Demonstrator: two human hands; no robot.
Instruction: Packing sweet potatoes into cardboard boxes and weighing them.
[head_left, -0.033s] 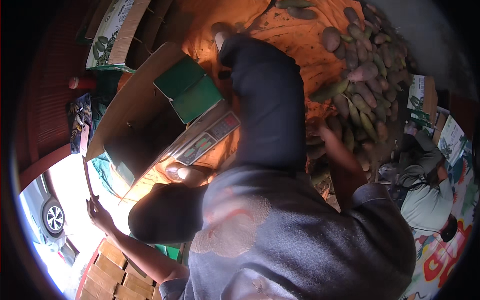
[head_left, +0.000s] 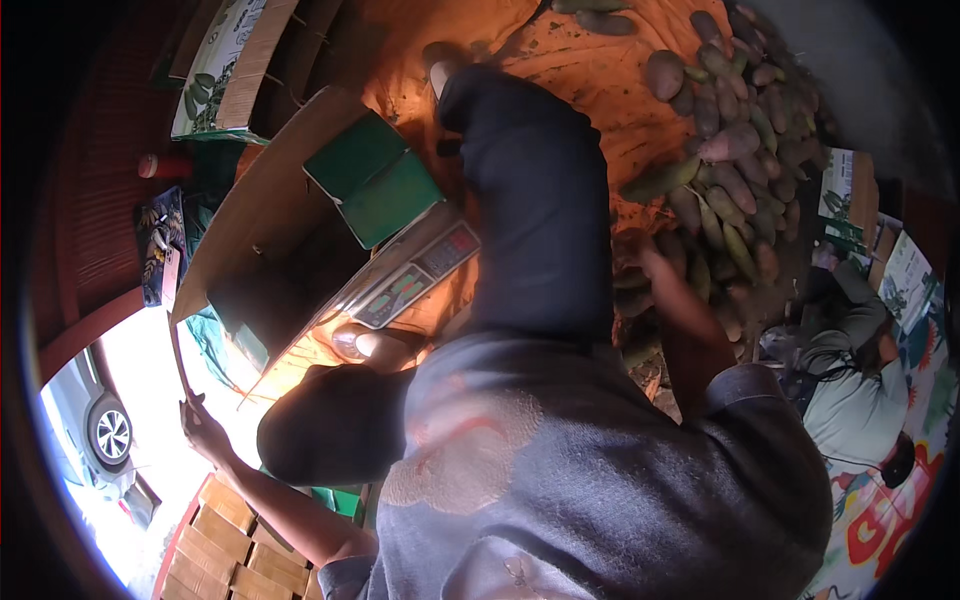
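At the far left, my left hand [head_left: 205,430] closes on the lower end of a thin brown cardboard flap [head_left: 178,350]. That flap belongs to a large open cardboard box [head_left: 245,205], which is tilted on a digital scale [head_left: 405,285]. The box's green flaps [head_left: 375,180] stand out on its right side. On the other side of my bent leg, my right hand [head_left: 632,245] reaches into the shaded edge of a pile of long red and green mangoes [head_left: 730,143]. Its fingers are dark and partly hidden, so their grip does not show.
An orange sheet [head_left: 560,90] lies under the pile. Another printed carton [head_left: 235,75] stands at the upper left, above a red-capped bottle [head_left: 165,166]. Folded cardboard [head_left: 215,535] is at the lower left. Another person [head_left: 850,390] sits at the right, near printed cartons [head_left: 848,200].
My left hand and the box's green flaps have shifted very slightly. My right hand stays at the edge of the mango pile.
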